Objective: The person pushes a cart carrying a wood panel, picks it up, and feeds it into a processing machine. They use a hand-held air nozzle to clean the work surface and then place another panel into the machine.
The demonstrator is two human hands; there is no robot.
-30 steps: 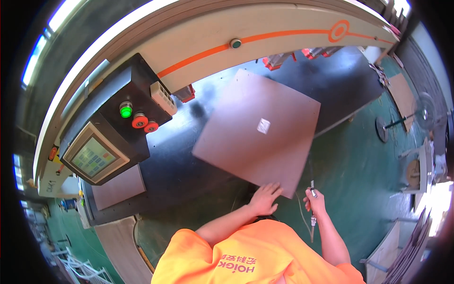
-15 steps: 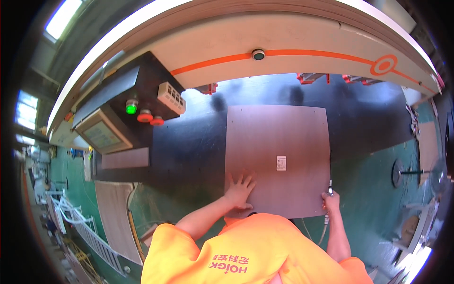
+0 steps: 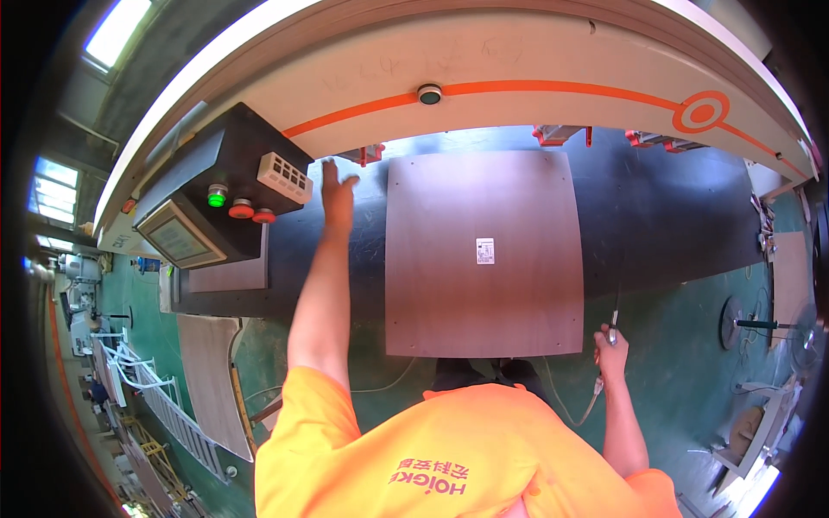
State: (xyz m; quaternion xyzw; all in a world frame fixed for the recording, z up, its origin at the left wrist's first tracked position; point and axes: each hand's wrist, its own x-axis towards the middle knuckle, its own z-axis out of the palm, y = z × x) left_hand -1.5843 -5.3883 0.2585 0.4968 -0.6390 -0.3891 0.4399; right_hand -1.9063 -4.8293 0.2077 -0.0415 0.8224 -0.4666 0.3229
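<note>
A brown rectangular panel point(image 3: 484, 311) lies flat on the dark machine table point(image 3: 665, 224), its near edge jutting toward my body. A small white label point(image 3: 485, 251) sits near its middle. My left hand point(image 3: 338, 197) is stretched far forward over the table, fingers apart and holding nothing, just right of the black control box point(image 3: 233, 160). Off the panel's right near side, my right hand point(image 3: 611, 349) is closed round an air blow gun point(image 3: 614, 321), its thin nozzle pointing away from me. From the gun a pale hose point(image 3: 591, 404) hangs down; my fingers partly cover the grip.
A light machine beam point(image 3: 518, 56) with an orange stripe spans the far side, red-ended clamps point(image 3: 557, 135) beneath it. The control box carries a screen point(image 3: 183, 235), red buttons point(image 3: 241, 208) and a lit green one. Another board point(image 3: 210, 371) stands at left. A stand point(image 3: 734, 323) is at right.
My left hand has left the panel's near left part and reached forward beside the control box. The panel now appears farther forward and left in view. My right hand still holds the blow gun, now apart from the panel.
</note>
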